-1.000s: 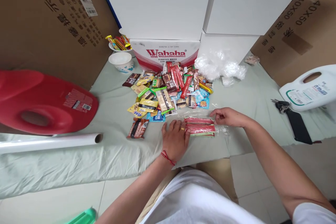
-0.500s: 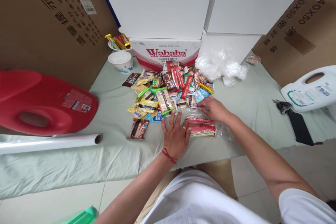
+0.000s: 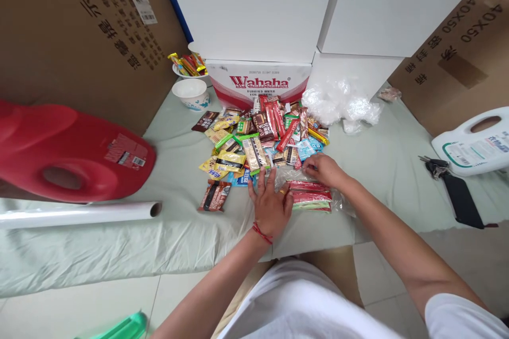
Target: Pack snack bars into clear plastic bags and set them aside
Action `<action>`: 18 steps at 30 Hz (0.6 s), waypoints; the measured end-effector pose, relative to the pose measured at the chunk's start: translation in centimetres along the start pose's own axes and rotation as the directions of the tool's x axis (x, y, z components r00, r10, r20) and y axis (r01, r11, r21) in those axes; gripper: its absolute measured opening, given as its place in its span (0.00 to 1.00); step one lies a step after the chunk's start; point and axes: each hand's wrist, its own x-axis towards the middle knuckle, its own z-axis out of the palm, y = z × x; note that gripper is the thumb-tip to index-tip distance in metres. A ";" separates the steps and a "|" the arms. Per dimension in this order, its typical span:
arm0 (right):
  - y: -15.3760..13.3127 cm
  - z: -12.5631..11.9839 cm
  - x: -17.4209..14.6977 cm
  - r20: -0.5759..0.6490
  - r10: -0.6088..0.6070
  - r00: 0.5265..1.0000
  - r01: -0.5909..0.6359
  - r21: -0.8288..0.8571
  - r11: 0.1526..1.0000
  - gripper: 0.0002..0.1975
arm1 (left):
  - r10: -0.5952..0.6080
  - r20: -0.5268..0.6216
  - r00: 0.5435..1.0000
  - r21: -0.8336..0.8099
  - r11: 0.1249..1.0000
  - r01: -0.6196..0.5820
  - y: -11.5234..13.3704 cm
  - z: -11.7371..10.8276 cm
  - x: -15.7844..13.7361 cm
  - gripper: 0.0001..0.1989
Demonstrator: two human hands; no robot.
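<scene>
My left hand [image 3: 272,208] lies palm down with fingers spread, at the left end of a clear plastic bag [image 3: 291,173] with red and green stick packets [image 3: 309,194] in it. The fingertips reach the near edge of a heap of snacks, beside a biscuit packet [image 3: 254,152]. My right hand [image 3: 325,169] is at the bag's upper right, its fingers curled and pinching the clear film. Just beyond it lie a blue packet [image 3: 305,149] and red stick packets [image 3: 288,135]. A brown wrapped snack [image 3: 215,195] sits apart, left of my left hand.
A Wahaha carton [image 3: 260,82] and crumpled clear plastic [image 3: 342,103] stand behind the heap. At left are a paper bowl [image 3: 191,94], a red jug [image 3: 91,151] and a white roll [image 3: 79,214]. A white bottle [image 3: 473,143], keys [image 3: 436,166] and a black phone-like object [image 3: 463,200] lie right.
The view has shifted slightly, so everything appears a little further right. My right fingers are curled in more at the bag's edge; my left hand stays in place.
</scene>
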 end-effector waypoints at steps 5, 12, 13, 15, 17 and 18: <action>-1.9 -2.0 -2.4 -0.129 -0.216 0.968 0.217 -0.008 0.976 0.05 | -0.021 -0.046 0.999 -0.010 1.000 0.021 0.3 0.2 -0.1 0.14; -5.4 -1.1 -8.1 0.004 -0.322 0.947 0.322 -0.005 0.947 0.10 | -0.023 -0.246 0.969 -0.167 0.986 -0.019 -0.6 1.3 -0.5 0.14; -5.4 -0.5 -8.7 0.014 -0.338 0.941 0.338 0.003 0.941 0.10 | -0.056 -0.284 0.957 -0.234 0.972 -0.013 -1.0 1.5 -0.5 0.17; -5.3 0.7 -9.6 0.018 -0.363 0.931 0.363 0.017 0.932 0.10 | -0.143 -0.301 0.943 -0.362 0.932 0.026 -1.9 1.9 -0.3 0.24; -5.1 1.8 -10.2 -0.013 -0.371 0.929 0.371 0.023 0.928 0.10 | -0.218 -0.228 0.949 -0.428 0.898 0.103 -2.6 1.9 0.0 0.29; -5.0 2.2 -10.4 -0.039 -0.370 0.928 0.371 0.026 0.928 0.12 | -0.242 -0.172 0.955 -0.438 0.887 0.146 -3.0 1.8 0.1 0.28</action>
